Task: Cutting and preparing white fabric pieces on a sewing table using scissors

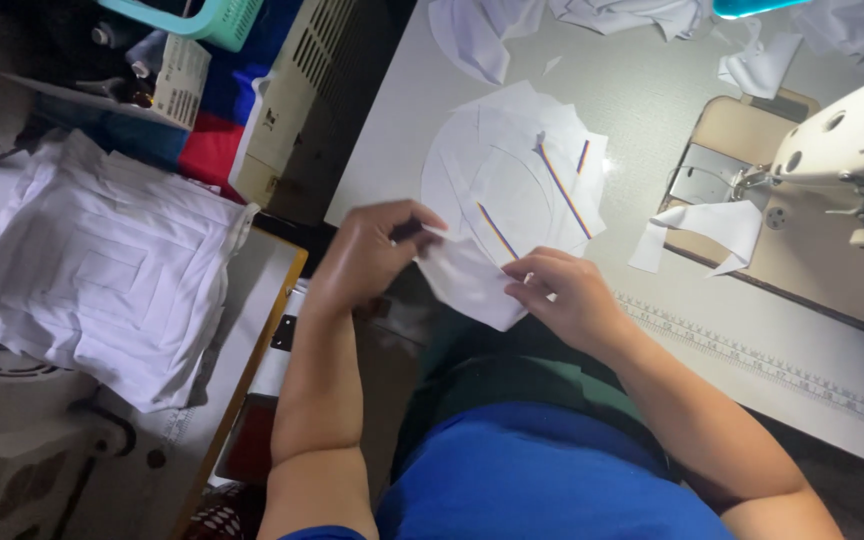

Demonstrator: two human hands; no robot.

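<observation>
Pinching a small white fabric piece between left hand and right hand, it could slip onto the stack at 12 o'clock if either grip loosens.

Both hands pinch one small white fabric piece at the near edge of the worktop: left hand on its upper left corner, right hand on its right edge. Just behind it lies a stack of white cut pieces with striped trim. White sewing machine at right, a white scrap beside its plate. Folded white fabric pile on a side stand at left. Teal basket at top left.
</observation>
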